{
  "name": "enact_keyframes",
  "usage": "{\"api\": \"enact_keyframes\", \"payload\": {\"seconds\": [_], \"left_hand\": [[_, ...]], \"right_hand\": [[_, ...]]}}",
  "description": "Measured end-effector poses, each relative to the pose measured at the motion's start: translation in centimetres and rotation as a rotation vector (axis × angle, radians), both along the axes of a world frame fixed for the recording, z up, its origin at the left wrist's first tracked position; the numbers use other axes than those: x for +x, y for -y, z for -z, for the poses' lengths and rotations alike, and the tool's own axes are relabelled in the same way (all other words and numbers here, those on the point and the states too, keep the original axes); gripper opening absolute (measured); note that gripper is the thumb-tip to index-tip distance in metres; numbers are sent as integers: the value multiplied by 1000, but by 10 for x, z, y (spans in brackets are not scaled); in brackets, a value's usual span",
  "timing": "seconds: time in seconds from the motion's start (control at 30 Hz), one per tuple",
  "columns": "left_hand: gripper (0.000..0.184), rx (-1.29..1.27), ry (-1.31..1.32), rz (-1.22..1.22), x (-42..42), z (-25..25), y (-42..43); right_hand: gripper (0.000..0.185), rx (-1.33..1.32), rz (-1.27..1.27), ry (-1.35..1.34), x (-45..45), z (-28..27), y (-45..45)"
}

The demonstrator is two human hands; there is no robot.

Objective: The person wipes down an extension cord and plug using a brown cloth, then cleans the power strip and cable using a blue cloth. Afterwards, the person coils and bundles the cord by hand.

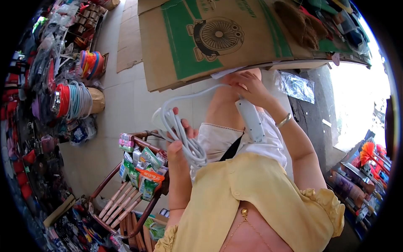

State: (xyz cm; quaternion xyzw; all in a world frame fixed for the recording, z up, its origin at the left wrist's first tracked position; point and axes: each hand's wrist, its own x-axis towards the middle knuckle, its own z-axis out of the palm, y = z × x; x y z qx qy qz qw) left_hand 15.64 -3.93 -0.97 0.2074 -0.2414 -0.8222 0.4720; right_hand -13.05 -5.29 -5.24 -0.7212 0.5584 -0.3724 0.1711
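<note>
My left hand (181, 133) is closed around a looped bundle of white power cable (184, 145) beside my left thigh. From the bundle, a single stretch of cable arcs up and across to my right hand (250, 86), whose fingers are bent together on it just below the cardboard box edge. The exact grip of those fingertips is partly hidden. A white power strip (251, 120) lies tilted over my lap, under my right wrist, its plain back with small screw holes facing up. A pale round part (158, 118) shows behind the loops; I cannot make out what it is.
A cardboard box (176, 42) with a printed fan stands right in front. A brown chair (94, 197) holding packaged goods (145, 172) is at left. Cable rolls (77, 100) and crowded shelves line the left. A plastic bag (295, 87) lies at right, with brushes (369, 155) farther down.
</note>
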Motion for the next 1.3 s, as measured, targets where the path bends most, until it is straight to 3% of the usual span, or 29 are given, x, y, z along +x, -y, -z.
{"api": "enact_keyframes", "payload": {"seconds": [0.07,0.17,0.23,0.3,0.4,0.53,0.6,0.73,0.8,0.83,0.9,0.93,0.97,1.03,1.07,1.13,1.2,1.3], "left_hand": [[84,-43,48,-54,-12,4,-1],[85,-158,81,-124,-22,22,6],[82,-155,43,-322,-29,20,14],[76,-157,22,-354,-34,9,24],[65,0,-119,-460,-38,-5,37],[53,-63,-213,-417,-20,14,48],[44,-35,133,-627,-26,7,40],[45,-139,172,-586,-38,-7,30],[51,-314,370,-540,-49,-21,26],[51,-318,367,-545,-50,-22,26],[56,-334,428,-615,-49,-24,24],[69,-308,426,-497,-39,-20,23],[69,-308,424,-501,-37,-16,24],[92,-273,118,-167,-33,-7,27],[101,-222,103,-19,-25,6,28],[101,-290,65,98,-17,0,35],[101,-336,-90,255,-19,-9,35],[78,-413,-102,173,-25,8,45]], "right_hand": [[23,238,68,131,8,-3,-7],[21,261,8,268,23,5,-12],[19,180,-16,296,35,19,-14],[22,300,-141,451,55,11,-23],[21,388,-261,402,83,-11,-38],[30,599,-265,378,89,-23,-39],[49,401,-273,611,90,-10,-35],[63,198,-280,500,98,-40,-19],[60,574,-332,431,102,-79,-12],[60,571,-336,428,104,-78,-10],[43,607,-353,311,107,-73,-6],[43,606,-356,308,109,-71,-6],[37,604,-320,389,110,-70,-7],[31,598,-284,463,111,-59,-8],[33,611,-316,514,111,-49,-8],[35,616,-339,556,108,-58,-5],[34,1003,-494,647,102,-77,-1],[39,1057,-592,729,104,-65,1]]}}
